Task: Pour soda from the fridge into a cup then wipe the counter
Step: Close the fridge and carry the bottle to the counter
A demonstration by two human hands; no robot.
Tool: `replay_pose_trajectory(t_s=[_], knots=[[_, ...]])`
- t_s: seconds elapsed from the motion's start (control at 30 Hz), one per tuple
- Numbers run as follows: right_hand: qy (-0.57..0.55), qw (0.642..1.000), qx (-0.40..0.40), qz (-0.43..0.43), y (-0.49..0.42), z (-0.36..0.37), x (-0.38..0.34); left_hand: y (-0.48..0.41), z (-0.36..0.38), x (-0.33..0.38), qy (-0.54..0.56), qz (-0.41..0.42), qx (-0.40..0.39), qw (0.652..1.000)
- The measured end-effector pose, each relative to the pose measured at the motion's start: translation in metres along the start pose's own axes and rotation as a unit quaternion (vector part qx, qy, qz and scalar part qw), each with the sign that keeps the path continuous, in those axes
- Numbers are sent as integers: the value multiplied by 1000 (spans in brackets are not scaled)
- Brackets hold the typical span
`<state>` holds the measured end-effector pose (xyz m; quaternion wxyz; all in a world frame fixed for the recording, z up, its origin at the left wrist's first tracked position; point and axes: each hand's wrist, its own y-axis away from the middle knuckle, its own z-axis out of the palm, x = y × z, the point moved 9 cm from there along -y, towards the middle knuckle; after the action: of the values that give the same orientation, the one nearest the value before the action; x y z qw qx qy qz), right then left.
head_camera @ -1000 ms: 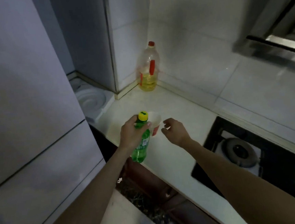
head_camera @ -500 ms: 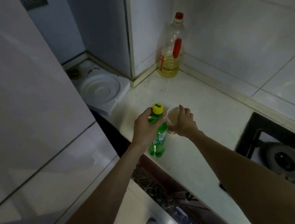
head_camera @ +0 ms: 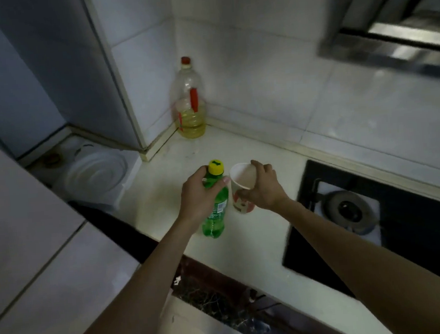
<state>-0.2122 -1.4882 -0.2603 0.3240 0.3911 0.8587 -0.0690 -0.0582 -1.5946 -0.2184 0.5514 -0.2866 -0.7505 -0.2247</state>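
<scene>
A green soda bottle [head_camera: 216, 215] with a yellow cap stands upright near the front edge of the pale counter [head_camera: 167, 182]. My left hand [head_camera: 198, 195] is wrapped around its neck and shoulder just below the cap. Right beside it stands a white paper cup [head_camera: 242, 189] with a red print, its mouth open and tilted slightly toward me. My right hand [head_camera: 264, 187] grips the cup's rim and right side. The cup looks empty, though its bottom is dim.
A large oil bottle [head_camera: 190, 103] with a red cap stands in the tiled back corner. A black gas hob [head_camera: 394, 221] lies at the right, under a steel hood [head_camera: 394, 42]. The fridge [head_camera: 21, 250] fills the left. A white round-topped appliance [head_camera: 92, 175] sits beyond the counter's left end.
My right hand has reached the cup and closed on its rim. My left hand has kept hold of the bottle. The view has shifted and tilted.
</scene>
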Motion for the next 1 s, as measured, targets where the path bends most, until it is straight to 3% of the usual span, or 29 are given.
replay_pose_trajectory(t_s=[0.37,0.6,1.0], knots=[[-5,979,167,117,178,-186,168,91,207,113,1,99,-177,979],[-8,949,234,212,358,-267,295,224,363,166,45,141,-311,939],[1,885,317,341,638,-362,460,460,567,228,71,173,-424,886]])
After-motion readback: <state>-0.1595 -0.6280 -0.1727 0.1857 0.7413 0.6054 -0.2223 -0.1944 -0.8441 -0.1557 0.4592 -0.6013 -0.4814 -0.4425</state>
